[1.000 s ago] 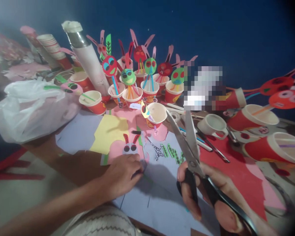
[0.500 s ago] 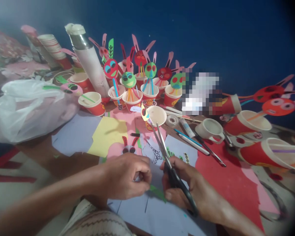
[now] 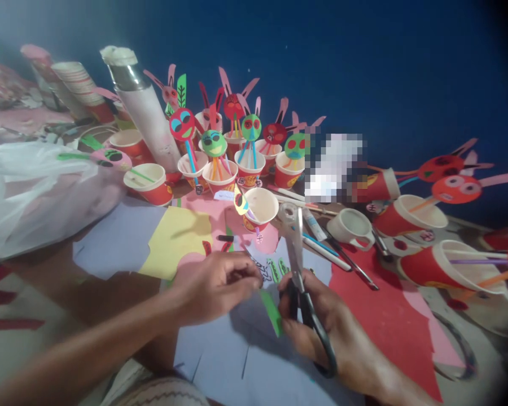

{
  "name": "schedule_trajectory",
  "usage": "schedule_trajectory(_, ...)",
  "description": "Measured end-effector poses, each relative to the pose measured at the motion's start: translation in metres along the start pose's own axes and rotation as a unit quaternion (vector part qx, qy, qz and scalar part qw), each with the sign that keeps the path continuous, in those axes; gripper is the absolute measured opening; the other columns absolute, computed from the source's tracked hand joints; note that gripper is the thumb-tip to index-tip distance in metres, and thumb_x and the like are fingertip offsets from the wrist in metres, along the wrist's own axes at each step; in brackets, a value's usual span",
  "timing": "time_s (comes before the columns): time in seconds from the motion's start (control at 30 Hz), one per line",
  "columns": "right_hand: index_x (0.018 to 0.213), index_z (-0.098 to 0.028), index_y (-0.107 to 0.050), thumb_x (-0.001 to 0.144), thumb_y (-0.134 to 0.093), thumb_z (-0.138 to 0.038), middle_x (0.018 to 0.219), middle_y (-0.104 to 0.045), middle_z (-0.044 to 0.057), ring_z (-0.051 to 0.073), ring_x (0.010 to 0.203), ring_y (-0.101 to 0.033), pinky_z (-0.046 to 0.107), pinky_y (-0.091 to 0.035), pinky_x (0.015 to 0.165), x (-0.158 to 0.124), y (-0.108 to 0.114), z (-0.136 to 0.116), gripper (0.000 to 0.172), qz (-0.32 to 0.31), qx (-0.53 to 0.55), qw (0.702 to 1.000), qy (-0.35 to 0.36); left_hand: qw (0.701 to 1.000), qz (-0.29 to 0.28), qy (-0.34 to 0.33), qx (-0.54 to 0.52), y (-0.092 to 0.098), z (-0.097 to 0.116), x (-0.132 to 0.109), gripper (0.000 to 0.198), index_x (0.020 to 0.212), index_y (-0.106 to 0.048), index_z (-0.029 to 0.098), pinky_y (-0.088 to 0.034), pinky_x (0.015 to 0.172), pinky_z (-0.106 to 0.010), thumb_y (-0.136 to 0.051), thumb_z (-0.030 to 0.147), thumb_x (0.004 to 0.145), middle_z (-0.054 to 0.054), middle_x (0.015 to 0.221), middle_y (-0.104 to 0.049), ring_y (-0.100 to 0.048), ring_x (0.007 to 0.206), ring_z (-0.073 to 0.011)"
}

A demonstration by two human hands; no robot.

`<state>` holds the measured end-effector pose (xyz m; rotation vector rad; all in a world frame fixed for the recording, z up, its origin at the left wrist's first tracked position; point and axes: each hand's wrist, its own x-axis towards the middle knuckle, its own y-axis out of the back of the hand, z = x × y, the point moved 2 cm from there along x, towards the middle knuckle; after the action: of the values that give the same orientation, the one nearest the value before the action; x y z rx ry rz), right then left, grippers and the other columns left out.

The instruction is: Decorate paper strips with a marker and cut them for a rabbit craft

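Observation:
My left hand (image 3: 224,285) is closed, thumb and fingers pinched together over the blue-grey paper. A narrow green paper strip (image 3: 271,313) slants down from its fingertips. In my right hand (image 3: 325,332) I hold black-handled scissors (image 3: 297,254), fingers wrapped about the handles and blades pointing up and away from me. The blades look nearly closed. Just beyond my hands lie small green leaf-like cut-outs (image 3: 275,270) with black markings and a black-and-white patterned piece (image 3: 260,266). Red paper pieces with dark markings (image 3: 227,246) show partly behind my left hand.
Paper cups with straw-mounted paper faces (image 3: 214,144) line the back. A thermos (image 3: 141,107) stands behind, a plastic bag (image 3: 42,197) at left. To the right are a white mug (image 3: 351,228), pens (image 3: 325,251), red paper (image 3: 376,316) and tilted cups (image 3: 410,217).
My left hand has turned and now pinches the green strip, which has risen from the paper. The scissors have swung more upright, and their blades have come together. The view has shifted slightly.

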<state>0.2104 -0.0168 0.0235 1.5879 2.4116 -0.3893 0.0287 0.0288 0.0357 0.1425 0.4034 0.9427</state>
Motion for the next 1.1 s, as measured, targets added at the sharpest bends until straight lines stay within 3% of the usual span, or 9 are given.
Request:
schedule_trajectory(0.07, 0.094, -0.023, -0.046, 0.075, -0.065, -0.026, 0.072, -0.053, -0.004, 0.01, 0.061, -0.048, 0.019, -0.038, 0.05, 0.002, 0.004, 0.0, 0.028, 0.054, -0.003, 0.998, 0.026, 0.99, 0.021, 0.041, -0.137, -0.008, -0.009, 0.0, 0.022, 0.081, -0.06, 0.015, -0.033, 0.051, -0.021, -0.052, 0.035, 0.082, 0.002, 0.065, -0.053, -0.044, 0.056, -0.0088)
schedule_trajectory(0.13, 0.093, -0.022, -0.046, 0.074, -0.066, -0.026, 0.073, -0.054, -0.003, 0.01, 0.062, -0.05, 0.019, -0.036, 0.049, 0.003, 0.006, 0.0, 0.028, 0.087, -0.022, 0.995, 0.05, 0.966, -0.004, 0.056, -0.251, -0.02, -0.015, 0.0, 0.026, 0.083, -0.059, 0.014, -0.037, 0.053, -0.022, -0.057, 0.039, 0.078, 0.001, 0.07, -0.055, -0.046, 0.055, -0.0085)
schedule_trajectory(0.23, 0.096, -0.022, -0.046, 0.074, -0.067, -0.026, 0.076, -0.054, -0.002, 0.012, 0.066, -0.053, 0.019, -0.033, 0.045, 0.004, 0.006, 0.003, 0.032, 0.11, -0.058, 0.99, 0.07, 0.945, -0.032, 0.061, -0.32, -0.034, -0.016, 0.001, 0.023, 0.075, -0.057, 0.014, -0.037, 0.054, -0.022, -0.062, 0.036, 0.073, 0.002, 0.067, -0.052, -0.045, 0.055, -0.008)
schedule_trajectory(0.37, 0.099, -0.023, -0.046, 0.079, -0.063, -0.032, 0.077, -0.055, -0.001, 0.014, 0.07, -0.056, 0.02, -0.038, 0.049, 0.004, 0.005, 0.008, 0.028, 0.145, -0.087, 0.982, 0.088, 0.95, -0.028, 0.083, -0.298, -0.042, -0.013, 0.004, 0.019, 0.066, -0.053, 0.014, -0.027, 0.05, -0.021, -0.062, 0.031, 0.069, 0.005, 0.057, -0.046, -0.037, 0.052, -0.0068)
schedule_trajectory(0.47, 0.1, -0.023, -0.046, 0.079, -0.064, -0.035, 0.077, -0.056, -0.001, 0.014, 0.069, -0.057, 0.022, -0.043, 0.055, 0.005, 0.005, 0.009, 0.03, 0.151, -0.089, 0.98, 0.092, 0.954, 0.006, 0.094, -0.284, -0.04, -0.013, 0.008, 0.019, 0.062, -0.051, 0.015, -0.023, 0.048, -0.022, -0.061, 0.03, 0.066, 0.006, 0.053, -0.045, -0.035, 0.05, -0.0067)
schedule_trajectory(0.7, 0.104, -0.023, -0.049, 0.078, -0.054, -0.06, 0.077, -0.056, 0.001, 0.017, 0.068, -0.054, 0.025, -0.043, 0.054, 0.0, 0.006, 0.008, 0.046, 0.078, -0.139, 0.983, 0.091, 0.937, 0.156, 0.104, -0.296, -0.021, -0.011, 0.014, 0.016, 0.062, -0.051, 0.017, -0.038, 0.054, -0.023, -0.061, 0.029, 0.063, 0.002, 0.054, -0.057, -0.05, 0.052, -0.01)
schedule_trajectory(0.83, 0.115, -0.024, -0.05, 0.073, -0.054, -0.069, 0.086, -0.063, 0.006, 0.024, 0.081, -0.059, 0.03, -0.047, 0.062, -0.006, 0.003, 0.007, 0.061, 0.081, -0.184, 0.979, 0.034, 0.925, 0.193, 0.087, -0.316, -0.009, -0.009, 0.012, 0.015, 0.068, -0.055, 0.016, -0.041, 0.052, -0.024, -0.062, 0.03, 0.066, 0.0, 0.059, -0.06, -0.054, 0.055, -0.0117)
schedule_trajectory(1.0, 0.107, -0.027, -0.055, 0.072, -0.053, -0.071, 0.077, -0.063, 0.004, 0.022, 0.071, -0.06, 0.031, -0.048, 0.063, -0.008, -0.005, -0.001, 0.057, 0.052, -0.188, 0.98, 0.047, 0.918, 0.225, 0.05, -0.323, -0.005, -0.003, 0.01, 0.014, 0.067, -0.057, 0.015, -0.04, 0.053, -0.022, -0.061, 0.029, 0.066, 0.001, 0.061, -0.059, -0.053, 0.056, -0.0098)
schedule_trajectory(1.1, 0.109, -0.026, -0.053, 0.071, -0.053, -0.073, 0.076, -0.061, 0.004, 0.021, 0.07, -0.059, 0.03, -0.048, 0.063, -0.008, -0.007, 0.001, 0.06, 0.047, -0.175, 0.982, 0.052, 0.926, 0.232, 0.063, -0.291, -0.005, 0.004, 0.008, 0.014, 0.065, -0.056, 0.016, -0.033, 0.047, -0.02, -0.059, 0.029, 0.068, 0.003, 0.056, -0.056, -0.044, 0.048, -0.007)
